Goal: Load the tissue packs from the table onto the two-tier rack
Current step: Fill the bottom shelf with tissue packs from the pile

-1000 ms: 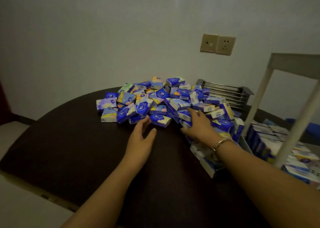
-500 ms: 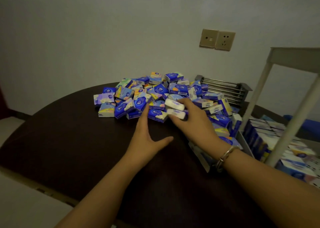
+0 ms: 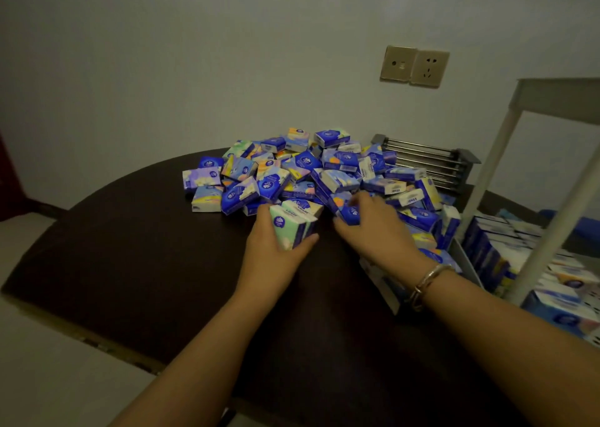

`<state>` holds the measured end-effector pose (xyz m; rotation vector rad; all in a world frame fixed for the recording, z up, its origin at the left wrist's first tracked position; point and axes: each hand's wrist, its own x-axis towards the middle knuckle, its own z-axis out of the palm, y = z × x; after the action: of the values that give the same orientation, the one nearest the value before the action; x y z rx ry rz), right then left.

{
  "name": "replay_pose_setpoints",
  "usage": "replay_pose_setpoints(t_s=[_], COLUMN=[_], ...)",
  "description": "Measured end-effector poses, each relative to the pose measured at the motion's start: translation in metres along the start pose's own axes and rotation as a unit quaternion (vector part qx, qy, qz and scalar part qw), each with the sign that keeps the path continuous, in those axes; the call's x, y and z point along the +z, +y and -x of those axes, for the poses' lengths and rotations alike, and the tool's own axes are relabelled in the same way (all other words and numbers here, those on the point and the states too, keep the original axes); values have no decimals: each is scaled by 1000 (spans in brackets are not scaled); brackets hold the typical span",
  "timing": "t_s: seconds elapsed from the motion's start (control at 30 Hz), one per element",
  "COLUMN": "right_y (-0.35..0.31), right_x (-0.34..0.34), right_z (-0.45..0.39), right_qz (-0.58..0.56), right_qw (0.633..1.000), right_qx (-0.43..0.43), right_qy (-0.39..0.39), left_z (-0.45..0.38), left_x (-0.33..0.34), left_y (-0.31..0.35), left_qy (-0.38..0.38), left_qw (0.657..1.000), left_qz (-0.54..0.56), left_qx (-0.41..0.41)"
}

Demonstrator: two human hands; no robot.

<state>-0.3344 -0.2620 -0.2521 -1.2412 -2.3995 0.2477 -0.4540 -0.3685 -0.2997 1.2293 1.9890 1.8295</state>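
A heap of several small blue and pastel tissue packs (image 3: 311,173) lies on the dark round table (image 3: 136,251). My left hand (image 3: 276,257) grips a few packs (image 3: 293,225) stood on edge at the heap's near side, a pale green one facing me. My right hand (image 3: 376,228), with a bracelet on the wrist, reaches into the heap and its fingers curl round a blue pack (image 3: 352,212). The white two-tier rack (image 3: 548,231) stands at the right; its lower tier holds rows of packs (image 3: 506,248), its upper tier is seen only from below.
A metal wire rack (image 3: 428,163) lies behind the heap against the wall. A wall socket plate (image 3: 414,66) sits above it. The table's near left edge drops to a pale floor (image 3: 48,361). Loose packs lie between my right wrist and the rack.
My left hand went from open beside the heap to gripping a few packs. My right hand let go of the pale packs and moved right onto a blue one.
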Motion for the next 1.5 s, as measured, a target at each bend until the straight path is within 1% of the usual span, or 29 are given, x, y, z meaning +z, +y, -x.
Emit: replay_pose_setpoints(t_s=[0.03,0.07,0.1,0.13,0.2,0.27,0.3,0.37,0.43,0.53,0.57,0.67,0.7,0.77,0.83,0.87,0.93,1.0,1.13,1.27,1.37,1.43,1.5], right_y=[11,19,26,31,34,27,22,13,9,12,15,29,35,47,62,70,82,93,117,140,160,174,188], right_x=[1,1,3,4,3,-5,-12,-29,-47,-70,-77,-96,-105,-126,-142,-149,-159,-165,-171,-170,-175,-185,-194], right_z=[-4,-6,-8,-9,-10,-6,-3,7,22,50,60,85,94,112,128,136,153,167,187,195,193,190,186], right_qz=[81,125,137,128,63,-55,-110,-204,-271,-276,-296,-422,-447,-466,-459,-440,-373,-340,-331,-291,-312,-359,-380], right_qw=[996,988,982,981,990,996,992,976,956,948,939,885,873,865,870,881,915,930,934,946,937,918,910], right_qx=[38,69,90,98,80,46,40,43,56,87,99,95,90,96,109,105,86,82,103,122,143,155,157], right_qy=[-24,-58,-89,-104,-95,-62,-53,-58,-95,-134,-146,-173,-173,-158,-144,-140,-128,-111,-87,-76,-66,-64,-50], left_z=[0,0,0,0,2,4,6,12,21,39,46,65,71,81,91,96,105,115,127,133,134,132,127], left_x=[0,0,0,-2,-4,-6,-6,-7,-4,8,14,28,32,41,51,57,70,86,115,136,139,133,126], left_y=[0,0,0,1,4,7,9,14,22,44,52,77,85,100,114,120,131,139,154,160,158,153,145], left_qy=[1,0,0,0,5,15,17,0,-34,-79,-96,-150,-167,-183,-181,-182,-189,-203,-243,-317,-367,-361,-308], left_qw=[1000,1000,1000,1000,1000,999,999,998,995,986,982,967,962,954,952,951,949,946,933,901,877,876,891], left_qz=[-1,0,2,6,19,30,31,24,12,5,6,-1,-7,-10,2,6,1,-13,-41,-55,-60,-78,-102], left_qx=[-4,-9,-13,-17,-19,-1,15,55,97,149,162,205,218,236,246,248,252,253,263,291,305,309,318])
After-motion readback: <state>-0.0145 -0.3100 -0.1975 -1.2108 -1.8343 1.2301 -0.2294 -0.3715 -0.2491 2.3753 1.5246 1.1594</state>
